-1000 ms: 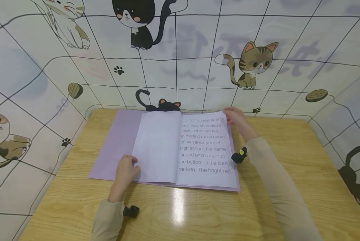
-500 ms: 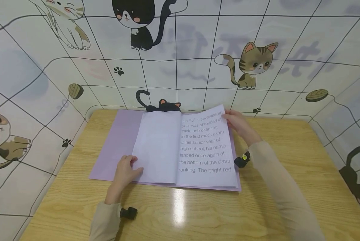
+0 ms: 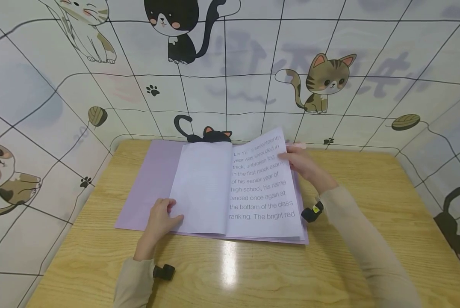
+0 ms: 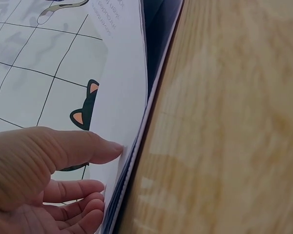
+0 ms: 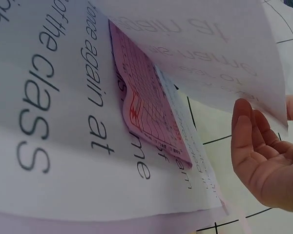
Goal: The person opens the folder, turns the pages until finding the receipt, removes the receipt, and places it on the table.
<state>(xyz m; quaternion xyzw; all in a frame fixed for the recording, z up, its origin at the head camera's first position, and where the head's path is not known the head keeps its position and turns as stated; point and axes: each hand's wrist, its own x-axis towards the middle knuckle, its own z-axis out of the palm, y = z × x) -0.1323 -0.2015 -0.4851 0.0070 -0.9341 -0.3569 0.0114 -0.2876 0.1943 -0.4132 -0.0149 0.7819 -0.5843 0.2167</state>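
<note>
A booklet with a purple cover (image 3: 149, 188) lies spread on the table. My right hand (image 3: 308, 169) pinches the outer edge of its printed right page (image 3: 258, 188), whose upper corner is raised and tilted toward the left. In the right wrist view, a pink slip (image 5: 149, 105) with lines and a red mark shows beneath the lifted page, lying on the printed sheet (image 5: 68, 122) below. My left hand (image 3: 160, 222) rests at the lower outer edge of the blank left page (image 3: 201, 188), thumb extended on the paper and fingers loosely bent beside it (image 4: 75, 195).
The booklet sits toward the back of a wooden table (image 3: 199, 273), close to a wall (image 3: 249, 94) with grid lines and cartoon cats. Side walls rise at left and right. A small black camera is on each wrist.
My right hand has moved slightly down with the page's edge, and the page's upper corner has risen and swung left. My left thumb has spread out a little on the left page.
</note>
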